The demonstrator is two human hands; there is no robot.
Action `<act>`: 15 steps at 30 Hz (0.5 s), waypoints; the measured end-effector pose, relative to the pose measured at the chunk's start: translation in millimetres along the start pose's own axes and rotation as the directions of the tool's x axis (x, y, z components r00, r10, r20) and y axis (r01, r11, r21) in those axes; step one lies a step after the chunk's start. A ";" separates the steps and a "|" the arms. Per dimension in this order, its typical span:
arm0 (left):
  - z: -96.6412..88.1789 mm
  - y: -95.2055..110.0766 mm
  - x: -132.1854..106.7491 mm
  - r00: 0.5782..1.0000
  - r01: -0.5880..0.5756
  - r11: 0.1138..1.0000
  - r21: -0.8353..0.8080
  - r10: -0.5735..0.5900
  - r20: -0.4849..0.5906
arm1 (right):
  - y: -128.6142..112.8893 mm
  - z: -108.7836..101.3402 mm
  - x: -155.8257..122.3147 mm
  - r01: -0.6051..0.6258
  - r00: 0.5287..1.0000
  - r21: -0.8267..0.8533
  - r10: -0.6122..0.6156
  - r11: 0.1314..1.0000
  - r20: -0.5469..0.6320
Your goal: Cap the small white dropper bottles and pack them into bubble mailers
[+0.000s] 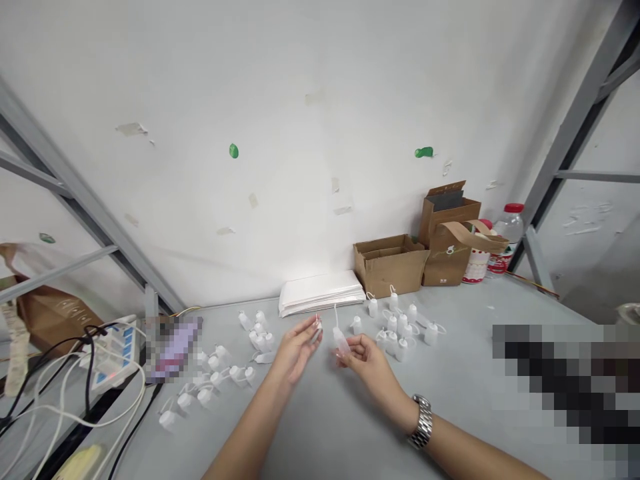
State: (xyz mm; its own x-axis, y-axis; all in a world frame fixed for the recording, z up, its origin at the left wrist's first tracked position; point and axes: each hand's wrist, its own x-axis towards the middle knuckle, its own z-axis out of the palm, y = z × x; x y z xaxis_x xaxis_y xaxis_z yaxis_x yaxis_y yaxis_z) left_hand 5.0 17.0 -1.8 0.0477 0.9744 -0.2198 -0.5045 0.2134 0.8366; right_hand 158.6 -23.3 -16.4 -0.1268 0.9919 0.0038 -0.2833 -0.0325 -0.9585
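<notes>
Milky translucent plastic in the right grip (370, 365): a slim bottle (341, 341), thin nozzle (336, 315) pointing up, held between closed fingers over the grey surface (320, 433). With that bottle as clock centre, at nine, left grip (296, 352) pinched on a small white piece (319, 325), shape unclear. Near three, small white-capped bottles (401, 351) with thin looped straps; between eight and nine, more such bottles (215, 381). At twelve, a flat white stack (320, 293); at one, an open brown cardboard box (395, 275); at four, a linked metal watch (422, 421).
</notes>
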 end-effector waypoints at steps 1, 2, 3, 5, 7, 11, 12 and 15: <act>1.0 -2.7 -4.3 0.999 0.043 0.997 -0.070 -0.042 0.017 | 3.2 0.7 -0.2 0.015 1.000 -0.045 -0.015 0.999 -0.006; 2.0 -5.7 -7.8 0.997 0.071 0.990 -0.121 -0.068 0.027 | 5.7 1.5 -0.6 0.030 0.999 -0.093 -0.031 0.995 -0.014; 3.0 -8.5 -10.5 0.996 0.090 0.983 -0.158 -0.086 0.030 | 7.3 2.3 -1.1 0.044 0.999 -0.141 -0.048 0.989 -0.023; 4.6 -12.5 -14.2 0.994 0.113 0.972 -0.206 -0.107 0.038 | 8.0 3.5 -2.1 0.066 0.997 -0.219 -0.074 0.974 -0.031; 5.4 -13.9 -16.5 0.993 0.117 0.967 -0.224 -0.106 0.060 | 6.6 4.0 -2.7 0.079 0.995 -0.268 -0.092 0.960 -0.033; 6.1 -11.7 -19.6 0.995 0.060 0.987 -0.148 -0.047 0.087 | 4.2 2.6 -3.0 0.110 0.992 -0.375 -0.127 0.920 -0.019; 6.5 -10.9 -20.4 0.996 0.035 0.994 -0.105 -0.026 0.086 | 4.1 2.0 -3.2 0.121 0.990 -0.405 -0.137 0.906 -0.012; 8.3 -9.2 -23.0 0.996 -0.031 0.999 0.019 0.029 0.079 | 4.7 0.3 -4.3 0.144 0.985 -0.493 -0.172 0.858 -0.012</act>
State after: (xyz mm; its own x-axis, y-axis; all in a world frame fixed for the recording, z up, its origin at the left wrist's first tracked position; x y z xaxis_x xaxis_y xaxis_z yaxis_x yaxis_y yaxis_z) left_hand 15.7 -6.8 -0.2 0.1006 0.9828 -0.1552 -0.4893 0.1847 0.8523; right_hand 157.5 -27.8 -20.8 -0.0646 0.9841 0.1655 0.2078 0.1755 -0.9623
